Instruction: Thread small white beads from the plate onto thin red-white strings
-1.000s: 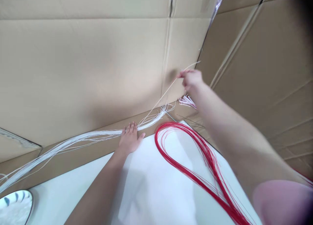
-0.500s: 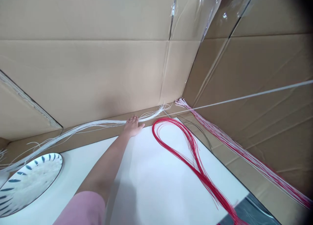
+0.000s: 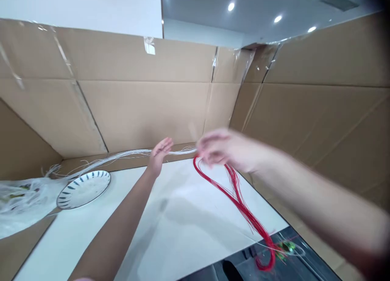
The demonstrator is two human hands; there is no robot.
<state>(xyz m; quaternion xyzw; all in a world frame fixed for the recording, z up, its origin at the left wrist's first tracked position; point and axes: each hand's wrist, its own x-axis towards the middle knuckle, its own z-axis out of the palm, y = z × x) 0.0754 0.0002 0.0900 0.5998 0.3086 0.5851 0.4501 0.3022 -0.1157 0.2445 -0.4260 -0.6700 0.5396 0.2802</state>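
My left hand [image 3: 161,154] is raised at the back edge of the white board, just in front of a bundle of white strands [image 3: 131,153]. Its fingers are stretched out and hold nothing that I can see. My right hand [image 3: 217,147] reaches in from the right, over the far loop of a bundle of red strands [image 3: 243,210]. Motion smears its bent fingers, and whether they hold a strand does not show. The right end of the white bundle runs behind this hand. One thin white strand trails at the front near the red bundle's lower end.
Cardboard walls [image 3: 152,110] stand behind and to the right of the white board [image 3: 183,232]. A patterned oval plate [image 3: 85,187] and a translucent plastic bag [image 3: 27,208] are at the left. A dark surface [image 3: 219,269] with small green items lies in front.
My left hand has lifted off the white bundle. My right hand has come into view, and the white strand stretched rightward is no longer seen there. The view has tilted up.
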